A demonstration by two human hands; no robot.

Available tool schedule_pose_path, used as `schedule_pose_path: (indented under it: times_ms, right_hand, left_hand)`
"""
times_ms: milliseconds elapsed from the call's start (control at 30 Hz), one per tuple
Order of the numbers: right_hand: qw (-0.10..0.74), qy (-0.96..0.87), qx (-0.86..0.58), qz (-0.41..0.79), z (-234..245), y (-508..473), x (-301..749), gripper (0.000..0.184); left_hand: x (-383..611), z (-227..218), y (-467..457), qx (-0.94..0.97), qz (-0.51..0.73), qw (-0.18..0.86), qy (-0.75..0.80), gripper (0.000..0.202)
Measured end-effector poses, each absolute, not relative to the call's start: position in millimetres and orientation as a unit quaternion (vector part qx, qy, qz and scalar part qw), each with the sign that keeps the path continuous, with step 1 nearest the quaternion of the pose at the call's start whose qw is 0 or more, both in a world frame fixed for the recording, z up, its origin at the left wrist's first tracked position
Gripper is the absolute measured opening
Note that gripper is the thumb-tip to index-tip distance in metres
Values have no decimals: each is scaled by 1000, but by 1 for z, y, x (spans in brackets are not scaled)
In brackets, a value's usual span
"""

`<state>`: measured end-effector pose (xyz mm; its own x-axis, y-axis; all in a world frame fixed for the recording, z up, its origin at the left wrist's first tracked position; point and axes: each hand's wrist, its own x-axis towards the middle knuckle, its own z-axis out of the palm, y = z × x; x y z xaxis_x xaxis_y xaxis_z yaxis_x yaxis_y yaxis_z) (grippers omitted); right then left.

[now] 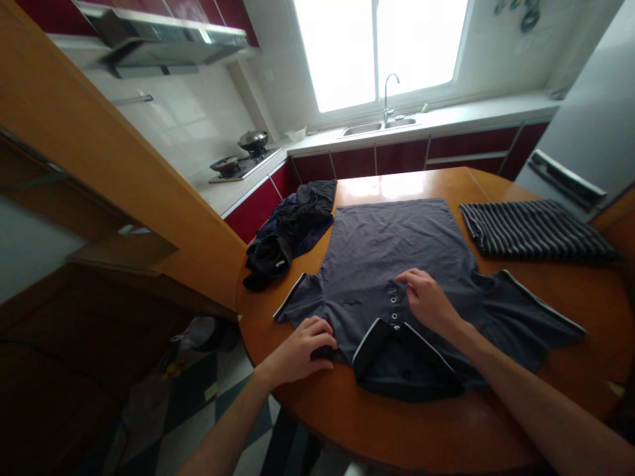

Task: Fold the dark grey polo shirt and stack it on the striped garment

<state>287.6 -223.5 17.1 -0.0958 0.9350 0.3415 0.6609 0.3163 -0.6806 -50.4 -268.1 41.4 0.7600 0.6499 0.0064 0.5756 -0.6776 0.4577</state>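
Observation:
A grey polo shirt [397,244] lies spread on the wooden table, with its collar toward me and its hem toward the window. White edging runs along the dark collar [374,347] and both sleeves. At the shoulder edge on the left, my left hand [305,347] has its fingers curled over the shirt, with dark cloth between thumb and fingers. My right hand [429,301] rests on the shirt front beside the buttoned placket [393,307]. Its index finger stretches toward the placket's top; the fingers underneath are partly hidden.
Crumpled dark clothes [297,225] lie at the table's left edge. A folded striped garment [536,228] is on the right. Beyond the round table [397,430] are a counter with a sink [364,129], a stove with pans [253,140] and a fridge [580,125].

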Motion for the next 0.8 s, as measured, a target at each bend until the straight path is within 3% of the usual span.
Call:
schedule_pose_path:
  times_ms: [100,367,600,800]
  right_hand:
    - [372,-730,-540,194,12,-225,283,37]
    - [253,-775,-552,173,3,-230,281,20]
    - [245,-782,-550,161,3,-229,283,20]
    - [240,-782,-550,170,1,-226,284,20]
  left_hand:
    - [-55,40,-270,912,77,216,340,7]
    - [-64,56,-270,913,24,243,327,17]
    - [-32,52,-273,917,73,207,332,14]
    - [-17,42,-278,927,35,238,289,13]
